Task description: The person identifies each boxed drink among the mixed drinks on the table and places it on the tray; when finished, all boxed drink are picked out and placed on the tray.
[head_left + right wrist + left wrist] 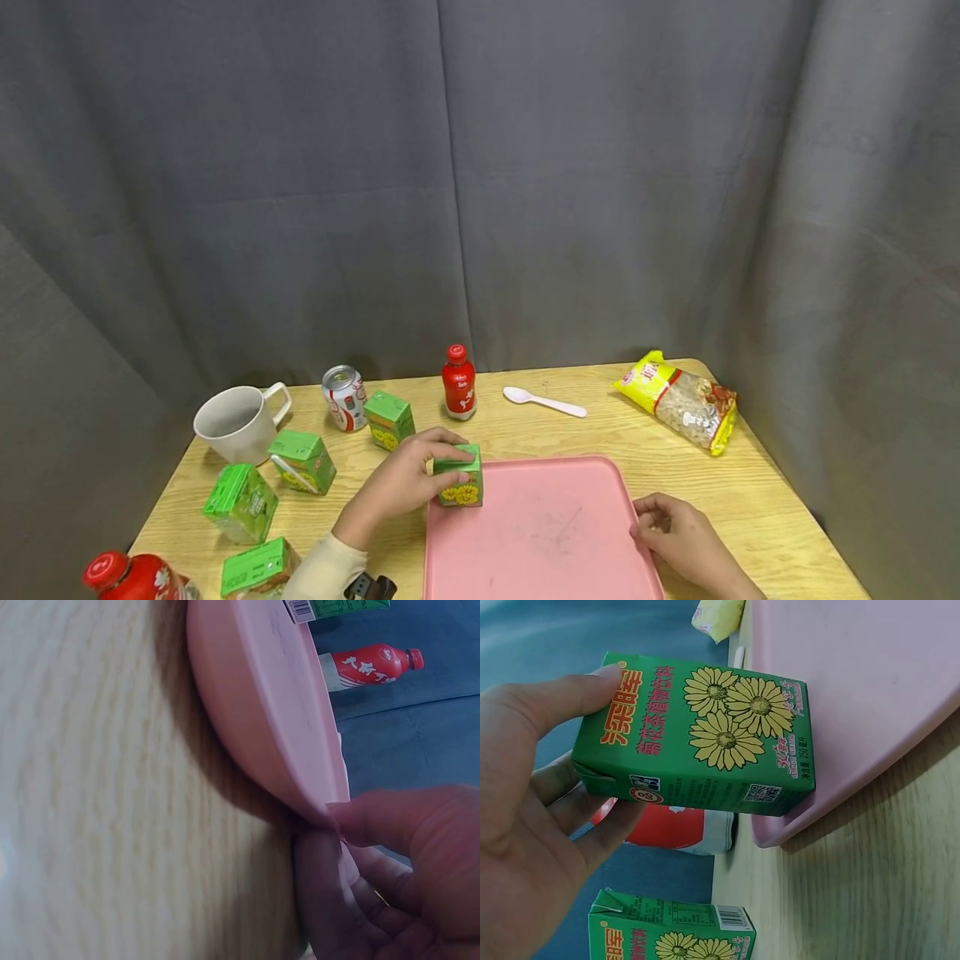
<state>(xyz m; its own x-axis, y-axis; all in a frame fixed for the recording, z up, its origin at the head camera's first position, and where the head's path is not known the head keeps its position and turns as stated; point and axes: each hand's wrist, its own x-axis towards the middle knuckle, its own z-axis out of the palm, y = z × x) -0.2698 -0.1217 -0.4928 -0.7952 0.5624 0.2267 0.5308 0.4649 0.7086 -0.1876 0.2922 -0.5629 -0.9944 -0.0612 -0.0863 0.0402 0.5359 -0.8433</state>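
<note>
My left hand [411, 475] grips a green drink carton [705, 735] printed with yellow flowers, thumb on one face and fingers behind it. The carton's base is at the far left corner of a pink tray [540, 533], just inside the rim. On the tray's right side, my right hand [686, 537] pinches the rim between thumb and fingers, as the right wrist view shows close up. A second flower-printed green carton [390, 419] stands beyond the left hand, beside a red bottle [459, 387].
At the left are a white mug [236, 425], a can [345, 400], a carton with a straw [303, 462], green cartons [243, 504] [258, 571] and another red bottle [138, 577]. A white spoon [543, 402] and a yellow snack bag [682, 402] lie behind the tray.
</note>
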